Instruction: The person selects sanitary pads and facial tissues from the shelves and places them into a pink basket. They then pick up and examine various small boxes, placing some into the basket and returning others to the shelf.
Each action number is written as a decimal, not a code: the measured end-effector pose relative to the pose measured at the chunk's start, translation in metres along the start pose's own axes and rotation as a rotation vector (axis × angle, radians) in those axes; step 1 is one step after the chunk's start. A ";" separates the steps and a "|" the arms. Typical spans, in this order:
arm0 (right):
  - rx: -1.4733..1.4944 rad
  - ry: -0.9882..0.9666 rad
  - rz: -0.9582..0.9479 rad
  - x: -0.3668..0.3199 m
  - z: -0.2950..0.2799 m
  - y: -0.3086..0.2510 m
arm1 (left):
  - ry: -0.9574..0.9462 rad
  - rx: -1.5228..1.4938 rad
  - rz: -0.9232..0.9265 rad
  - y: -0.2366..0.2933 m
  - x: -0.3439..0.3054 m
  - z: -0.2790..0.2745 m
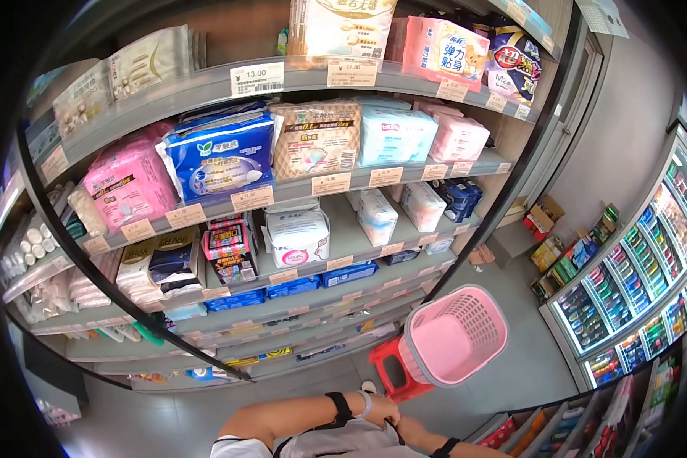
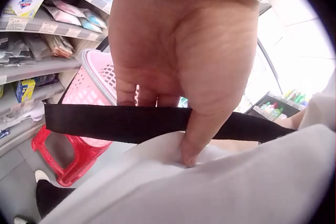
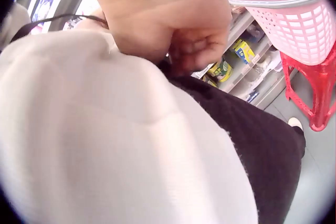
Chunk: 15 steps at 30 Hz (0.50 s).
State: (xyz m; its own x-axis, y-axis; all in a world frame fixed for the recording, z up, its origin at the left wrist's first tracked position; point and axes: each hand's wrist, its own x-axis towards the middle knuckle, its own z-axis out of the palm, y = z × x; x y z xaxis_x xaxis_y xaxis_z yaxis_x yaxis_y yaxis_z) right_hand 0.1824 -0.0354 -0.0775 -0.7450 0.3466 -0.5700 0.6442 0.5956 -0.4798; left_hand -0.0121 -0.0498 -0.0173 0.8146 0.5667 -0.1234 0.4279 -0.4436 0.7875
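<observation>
A wide black strap [image 2: 115, 121] crosses in front of the person's white top [image 2: 173, 187]. The left hand [image 2: 184, 50] holds this strap, thumb over its near side and fingers behind it. In the head view the left hand [image 1: 375, 410] is low at the waist, close beside the right hand [image 1: 412, 432]. The fingers of the right hand [image 3: 197, 45] curl in at the hem of the white top, gripping a dark piece that looks like the same strap; its fingertips are partly hidden. Black trousers [image 3: 252, 134] show just below.
A pink basket [image 1: 454, 336] on a red stand [image 1: 393, 370] stands on the floor ahead. Curved shelves [image 1: 298, 183] with packs of sanitary pads fill the left and front. A drinks fridge [image 1: 633, 267] and cartons [image 1: 565, 248] stand right; another shelf [image 1: 580, 420] is near the right arm.
</observation>
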 end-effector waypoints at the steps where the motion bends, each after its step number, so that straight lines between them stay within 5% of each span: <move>1: -0.237 -0.016 0.038 0.004 0.006 0.001 | 0.001 0.000 -0.001 -0.003 -0.002 0.000; 4: -0.149 0.157 0.097 -0.006 -0.007 -0.024 | 0.112 -0.215 0.060 -0.008 -0.018 -0.007; 8: -0.058 0.210 0.048 -0.012 -0.009 -0.025 | 0.315 -0.158 -0.214 -0.007 -0.070 -0.016; 10: 0.206 0.185 -0.103 -0.010 -0.003 -0.002 | 0.496 -0.179 -0.298 -0.016 -0.100 -0.008; 15: 0.419 -0.039 -0.123 -0.023 -0.013 0.035 | 0.775 -0.359 -0.632 -0.028 -0.162 0.030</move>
State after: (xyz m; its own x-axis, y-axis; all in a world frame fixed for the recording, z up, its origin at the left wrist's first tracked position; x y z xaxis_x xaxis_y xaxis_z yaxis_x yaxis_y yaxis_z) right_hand 0.2195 -0.0136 -0.0726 -0.8188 0.2589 -0.5125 0.5715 0.2823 -0.7705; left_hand -0.1444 -0.1503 -0.0380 -0.0413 0.9663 -0.2539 0.4423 0.2456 0.8626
